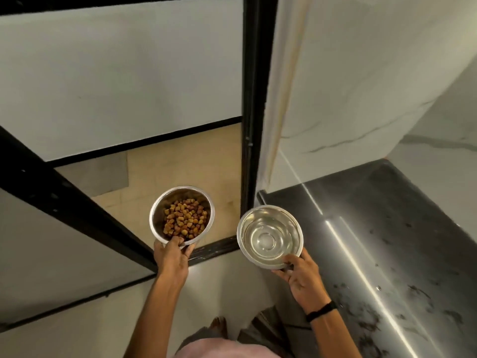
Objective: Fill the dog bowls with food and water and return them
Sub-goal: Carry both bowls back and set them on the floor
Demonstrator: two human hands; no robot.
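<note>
Both bowls are filled and are held in the air before the black door frame (251,99). The food bowl (158,215), with kibble (184,220) inside, is pinched at its near rim by the left hand (171,257), with the thumb over the rim and the fingers (190,250) curled beneath. The water bowl (269,236) is pinched the same way by the right hand (300,275), just beside the dark table (387,228). The water bowl should be kept level and carried slowly, so that nothing is spilled.

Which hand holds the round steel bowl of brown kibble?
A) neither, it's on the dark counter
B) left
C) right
B: the left hand grips the round steel bowl of brown kibble at its near rim; the right hand holds the round steel bowl of water.
</note>
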